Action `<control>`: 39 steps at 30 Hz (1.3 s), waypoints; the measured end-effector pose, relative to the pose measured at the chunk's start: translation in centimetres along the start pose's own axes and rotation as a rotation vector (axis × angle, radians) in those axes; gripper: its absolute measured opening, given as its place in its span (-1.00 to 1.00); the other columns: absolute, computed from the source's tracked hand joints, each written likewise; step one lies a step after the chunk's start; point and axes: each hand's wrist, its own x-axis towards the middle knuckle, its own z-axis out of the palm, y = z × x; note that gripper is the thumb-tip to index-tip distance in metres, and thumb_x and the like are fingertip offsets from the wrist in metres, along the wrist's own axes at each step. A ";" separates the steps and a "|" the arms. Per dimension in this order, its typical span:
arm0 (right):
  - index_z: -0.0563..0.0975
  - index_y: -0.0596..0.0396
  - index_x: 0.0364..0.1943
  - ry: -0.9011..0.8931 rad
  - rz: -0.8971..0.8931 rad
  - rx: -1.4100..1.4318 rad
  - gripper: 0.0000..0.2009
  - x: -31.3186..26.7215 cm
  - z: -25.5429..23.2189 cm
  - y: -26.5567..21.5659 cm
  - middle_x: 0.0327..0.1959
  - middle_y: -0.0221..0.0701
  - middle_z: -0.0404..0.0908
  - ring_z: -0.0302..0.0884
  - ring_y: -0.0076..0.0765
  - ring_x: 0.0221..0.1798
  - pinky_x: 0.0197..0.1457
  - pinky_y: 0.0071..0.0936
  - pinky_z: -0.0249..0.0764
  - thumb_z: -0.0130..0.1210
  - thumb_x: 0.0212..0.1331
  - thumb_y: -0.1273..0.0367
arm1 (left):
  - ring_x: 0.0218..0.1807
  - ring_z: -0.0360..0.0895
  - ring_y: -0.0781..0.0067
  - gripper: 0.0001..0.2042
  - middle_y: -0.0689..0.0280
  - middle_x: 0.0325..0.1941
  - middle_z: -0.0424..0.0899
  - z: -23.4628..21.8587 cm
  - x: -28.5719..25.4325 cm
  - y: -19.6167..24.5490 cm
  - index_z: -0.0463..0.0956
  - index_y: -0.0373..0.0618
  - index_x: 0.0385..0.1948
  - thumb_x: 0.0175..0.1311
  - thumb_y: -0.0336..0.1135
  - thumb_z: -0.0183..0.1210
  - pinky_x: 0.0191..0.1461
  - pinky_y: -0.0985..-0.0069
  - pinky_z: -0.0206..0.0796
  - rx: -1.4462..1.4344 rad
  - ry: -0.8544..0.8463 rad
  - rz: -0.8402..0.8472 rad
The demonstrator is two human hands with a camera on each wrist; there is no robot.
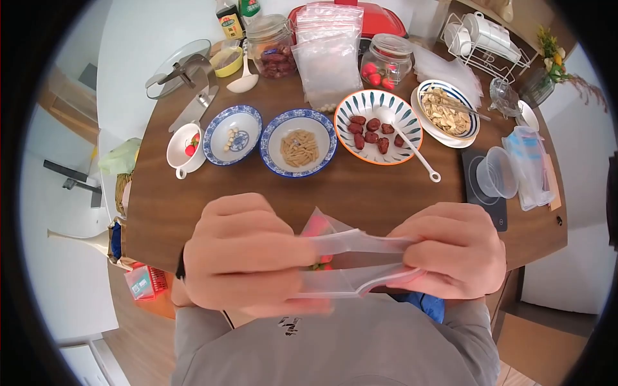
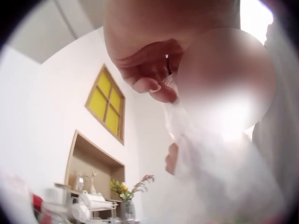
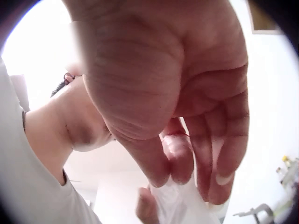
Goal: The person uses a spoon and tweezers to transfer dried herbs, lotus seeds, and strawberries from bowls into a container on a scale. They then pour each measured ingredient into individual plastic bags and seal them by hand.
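Note:
Low in the head view, in front of the torso, a clear zip bag [image 1: 351, 242] is stretched sideways between two hands, its mouth spread apart. Something red and green, like strawberries [image 1: 324, 262], shows inside. The left hand [image 1: 251, 257] grips the bag's left side, slightly blurred. At the other end, the right hand [image 1: 456, 251] pinches the rim between thumb and fingers. In the right wrist view, thumb and index fingertips meet on the filmy plastic [image 3: 175, 203]. The left wrist view shows the bag [image 2: 205, 172] hanging below curled fingers.
Across the wooden table [image 1: 244, 186] stand a cup of strawberries [image 1: 187, 151], patterned bowls of dried food and a plate of red dates [image 1: 371, 137]. Behind are jars and stacked zip bags [image 1: 328, 58]. A black hot plate [image 1: 479, 199] and plastic tub [image 1: 497, 172] sit at right.

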 end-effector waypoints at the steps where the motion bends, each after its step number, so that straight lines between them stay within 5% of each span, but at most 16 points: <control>1: 0.45 0.15 -0.58 -0.012 0.027 -0.036 -0.73 0.0 -0.1 0.1 -0.39 -0.25 0.59 0.54 -0.18 -0.47 -0.53 -0.40 0.43 0.33 -0.07 0.31 | -0.49 0.45 0.36 -0.56 0.15 -0.25 0.60 0.7 -0.5 0.2 0.50 -0.15 -0.49 -0.31 -0.13 0.55 -0.47 0.49 0.22 0.005 -0.001 0.001; 3: 0.49 0.14 -0.62 0.006 -0.017 -0.043 -0.70 0.1 -0.2 0.3 -0.45 -0.17 0.63 0.59 -0.13 -0.51 -0.50 -0.40 0.53 0.38 -0.07 0.26 | -0.02 0.52 0.15 -0.07 -0.04 0.17 0.43 2.3 -1.6 0.1 0.41 -0.23 0.06 -0.51 0.00 0.64 -0.02 0.27 0.37 -0.278 0.535 -0.234; 4: 0.46 0.14 -0.61 0.043 -0.033 -0.046 -0.70 0.0 0.1 0.1 -0.46 -0.21 0.60 0.57 -0.16 -0.51 -0.53 -0.40 0.50 0.38 -0.14 0.30 | 0.36 0.21 -0.03 0.37 -0.11 0.40 0.11 2.0 -3.3 -0.4 -0.02 -0.24 0.38 -0.67 0.09 0.67 0.40 0.11 0.03 -0.415 0.280 -0.354; 7: 0.42 0.15 -0.61 0.090 -0.047 -0.030 -0.68 0.1 0.9 -0.2 -0.46 -0.25 0.57 0.54 -0.20 -0.52 -0.56 -0.43 0.49 0.41 -0.24 0.35 | 0.52 -0.09 -0.02 0.43 -0.12 0.47 -0.02 5.9 -4.9 0.3 -0.27 -0.21 0.43 -0.53 0.04 0.65 0.52 0.10 -0.27 -0.635 0.260 -0.589; 10: 0.41 0.15 -0.64 0.190 -0.098 -0.073 -0.69 0.4 1.3 -0.1 -0.46 -0.23 0.59 0.55 -0.23 -0.54 -0.59 -0.47 0.47 0.38 -0.30 0.34 | 0.56 -0.20 0.03 0.39 -0.09 0.52 -0.12 8.8 -6.4 0.3 -0.36 -0.10 0.46 -0.40 -0.04 0.62 0.53 0.13 -0.35 -0.675 0.210 -0.661; 12: 0.44 0.14 -0.66 0.252 -0.184 -0.154 -0.62 0.3 1.2 0.1 -0.55 -0.18 0.62 0.55 -0.28 -0.63 -0.62 -0.52 0.44 0.39 -0.04 0.20 | 0.57 -0.21 0.04 0.37 -0.08 0.52 -0.13 10.0 -6.8 0.4 -0.37 -0.06 0.46 -0.36 -0.07 0.60 0.53 0.14 -0.36 -0.739 0.246 -0.675; 17: 0.43 0.14 -0.67 0.311 -0.206 -0.150 -0.60 0.5 1.6 -0.2 -0.59 -0.21 0.61 0.55 -0.31 -0.65 -0.67 -0.57 0.37 0.37 -0.02 0.17 | 0.57 -0.20 0.09 0.33 -0.05 0.49 0.00 10.7 -6.5 1.3 -0.39 -0.03 0.47 -0.30 -0.18 0.59 0.53 0.17 -0.37 -0.822 0.272 -0.740; 19: 0.43 0.14 -0.67 0.334 -0.215 -0.152 -0.59 0.4 1.7 -0.4 -0.58 -0.22 0.61 0.55 -0.31 -0.65 -0.68 -0.57 0.36 0.36 0.00 0.16 | 0.55 -0.13 0.13 0.29 -0.02 0.45 0.06 10.0 -6.3 1.4 -0.34 -0.06 0.47 -0.27 -0.23 0.58 0.52 0.17 -0.27 -0.835 0.251 -0.735; 21: 0.39 0.16 -0.71 0.313 -0.157 -0.103 -0.76 0.4 1.5 -0.8 -0.51 -0.15 0.62 0.56 -0.28 -0.60 -0.69 -0.60 0.35 0.27 -0.38 0.40 | 0.51 -0.04 0.16 0.23 0.02 0.43 0.09 9.7 -6.8 1.2 -0.27 -0.10 0.46 -0.22 -0.23 0.57 0.49 0.20 -0.15 -0.779 0.157 -0.772; 25: 0.38 0.15 -0.73 0.349 -0.160 -0.026 -0.68 0.9 1.6 -0.9 -0.53 -0.12 0.62 0.56 -0.25 -0.62 -0.67 -0.56 0.40 0.36 -0.24 0.34 | 0.45 0.08 0.20 0.16 0.06 0.41 0.11 9.2 -6.0 2.3 -0.19 -0.14 0.44 -0.18 -0.25 0.55 0.45 0.25 -0.01 -0.732 0.211 -0.831; 27: 0.44 0.20 -0.67 0.367 -0.046 -0.066 -0.64 0.5 1.8 -1.0 -0.57 -0.09 0.60 0.53 -0.23 -0.61 -0.60 -0.49 0.37 0.33 0.01 0.24 | 0.41 0.15 0.24 0.12 0.09 0.42 0.10 10.3 -5.7 2.9 -0.16 -0.16 0.44 -0.16 -0.29 0.53 0.43 0.29 0.04 -0.912 0.308 -0.896; 28: 0.43 0.15 -0.72 0.342 -0.008 -0.030 -0.62 0.5 1.4 -1.0 -0.61 -0.15 0.61 0.54 -0.24 -0.68 -0.64 -0.50 0.44 0.43 -0.21 0.23 | 0.36 0.21 0.27 0.09 0.12 0.37 0.18 10.0 -5.3 2.3 -0.15 -0.15 0.44 -0.15 -0.38 0.50 0.40 0.33 0.09 -0.787 0.297 -0.755; 31: 0.48 0.19 -0.70 0.266 0.062 0.035 -0.63 0.0 0.5 -1.2 -0.61 -0.15 0.61 0.52 -0.24 -0.68 -0.63 -0.50 0.44 0.43 -0.20 0.23 | 0.36 0.24 0.27 0.04 0.15 0.33 0.24 9.5 -5.9 1.7 -0.11 -0.13 0.43 -0.14 -0.45 0.45 0.40 0.35 0.11 -0.880 0.194 -0.848; 36: 0.58 0.20 -0.45 0.296 0.162 0.077 -0.65 0.1 0.9 -1.5 -0.35 -0.03 0.66 0.62 -0.24 -0.46 -0.46 -0.52 0.48 0.43 -0.11 0.20 | 0.31 0.31 0.26 -0.15 0.17 0.27 0.32 5.9 -7.2 1.0 0.12 -0.16 0.34 -0.08 -0.48 0.39 0.35 0.33 0.19 -0.581 0.136 -0.917; 38: 0.58 0.21 -0.31 0.356 0.344 0.011 -0.61 1.0 1.1 -2.3 -0.14 -0.01 0.63 0.63 -0.22 -0.29 -0.35 -0.51 0.51 0.43 -0.10 0.21 | 0.23 0.37 0.38 -0.20 0.21 0.28 0.33 2.3 -8.6 1.0 0.16 -0.16 0.30 -0.05 -0.43 0.41 0.27 0.37 0.27 -0.589 0.201 -1.002; 39: 0.58 0.21 -0.31 0.359 0.337 0.017 -0.61 1.0 0.9 -2.2 -0.14 -0.01 0.63 0.63 -0.22 -0.29 -0.35 -0.51 0.51 0.43 -0.10 0.21 | 0.16 0.39 0.46 -0.21 0.27 0.26 0.35 0.1 -9.7 0.5 0.18 -0.15 0.29 -0.05 -0.41 0.44 0.20 0.42 0.31 -0.335 0.141 -0.966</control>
